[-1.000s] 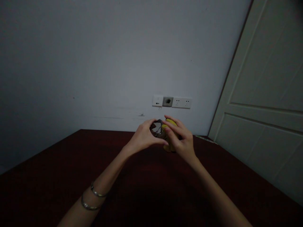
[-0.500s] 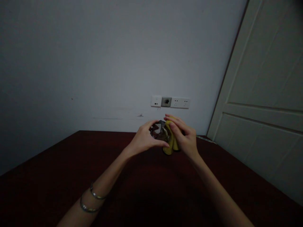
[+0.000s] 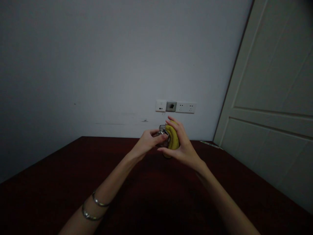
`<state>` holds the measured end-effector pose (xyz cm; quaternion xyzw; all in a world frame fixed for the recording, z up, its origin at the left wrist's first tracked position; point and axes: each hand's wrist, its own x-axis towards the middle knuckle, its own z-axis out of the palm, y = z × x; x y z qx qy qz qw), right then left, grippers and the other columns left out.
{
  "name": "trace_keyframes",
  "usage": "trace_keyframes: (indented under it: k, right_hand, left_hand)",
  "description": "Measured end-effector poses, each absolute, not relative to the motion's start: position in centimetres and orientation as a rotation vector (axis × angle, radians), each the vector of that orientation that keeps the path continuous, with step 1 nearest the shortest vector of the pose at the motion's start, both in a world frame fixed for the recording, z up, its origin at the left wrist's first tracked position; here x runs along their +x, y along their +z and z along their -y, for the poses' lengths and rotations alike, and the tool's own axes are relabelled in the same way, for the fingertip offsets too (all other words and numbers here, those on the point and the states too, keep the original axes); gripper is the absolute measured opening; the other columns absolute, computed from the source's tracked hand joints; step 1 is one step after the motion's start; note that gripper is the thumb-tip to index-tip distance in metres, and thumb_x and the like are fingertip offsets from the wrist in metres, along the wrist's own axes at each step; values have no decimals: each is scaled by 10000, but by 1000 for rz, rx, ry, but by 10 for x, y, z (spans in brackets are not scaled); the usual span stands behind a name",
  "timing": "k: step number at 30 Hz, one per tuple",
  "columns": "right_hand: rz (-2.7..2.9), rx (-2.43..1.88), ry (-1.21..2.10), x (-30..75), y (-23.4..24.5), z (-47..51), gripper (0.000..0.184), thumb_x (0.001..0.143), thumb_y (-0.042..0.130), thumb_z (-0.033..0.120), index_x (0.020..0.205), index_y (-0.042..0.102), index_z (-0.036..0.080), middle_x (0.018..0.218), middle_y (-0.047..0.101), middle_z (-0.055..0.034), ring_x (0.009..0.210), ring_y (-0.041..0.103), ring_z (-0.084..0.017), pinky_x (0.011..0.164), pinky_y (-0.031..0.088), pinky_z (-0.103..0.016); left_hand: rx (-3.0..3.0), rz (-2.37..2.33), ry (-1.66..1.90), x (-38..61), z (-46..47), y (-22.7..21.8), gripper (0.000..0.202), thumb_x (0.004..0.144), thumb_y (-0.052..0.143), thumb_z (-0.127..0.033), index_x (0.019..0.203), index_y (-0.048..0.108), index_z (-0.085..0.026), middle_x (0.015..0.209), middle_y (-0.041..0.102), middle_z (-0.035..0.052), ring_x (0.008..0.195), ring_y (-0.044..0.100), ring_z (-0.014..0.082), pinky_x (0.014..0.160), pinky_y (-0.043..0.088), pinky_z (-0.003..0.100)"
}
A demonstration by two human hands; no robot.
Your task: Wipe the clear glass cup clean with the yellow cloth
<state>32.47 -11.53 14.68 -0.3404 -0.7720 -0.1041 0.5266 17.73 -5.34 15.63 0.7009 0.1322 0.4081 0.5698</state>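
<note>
A small clear glass vessel (image 3: 162, 128), with shiny edges, is held up above the dark red table (image 3: 102, 169). I cannot make out its exact kind, as fingers cover much of it. My left hand (image 3: 148, 142) grips it from the left, thumb across its front. On its right side, a folded yellow cloth (image 3: 173, 138) presses against the glass. My right hand (image 3: 184, 143) is wrapped around this cloth, fingers over the top and thumb underneath. Part of the cloth hangs below the right thumb.
Behind the table rises a pale wall with a row of sockets and switches (image 3: 175, 106). To the right stands a white panelled door (image 3: 271, 120). A thin pale strip (image 3: 211, 145) lies near the table's back right corner. Two silver bangles (image 3: 91, 216) circle my left forearm.
The glass has turned between my hands. My left thumb has come up onto its front, while my right hand has shifted left and bunched the cloth closer around the glass.
</note>
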Motion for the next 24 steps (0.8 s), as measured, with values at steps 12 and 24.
trace_keyframes:
  k: [12, 24]
  right_hand:
    - [1509, -857, 237, 327, 147, 117, 787, 579, 811, 337, 1289, 481, 261, 1319, 530, -92, 1167, 542, -281, 1017, 423, -491]
    - [1523, -756, 459, 321, 143, 110, 568, 808, 584, 510, 1307, 442, 279, 1348, 509, -78, 1250, 477, -258, 1057, 382, -489]
  left_hand:
    - [1811, -217, 722, 165, 27, 143, 1200, 495, 857, -204, 1458, 142, -237, 1209, 580, 188, 958, 642, 273, 741, 528, 366]
    - [2340, -261, 1128, 163, 36, 156, 891, 426, 875, -384, 1216, 529, -160, 1187, 609, 124, 1081, 577, 302, 972, 449, 464]
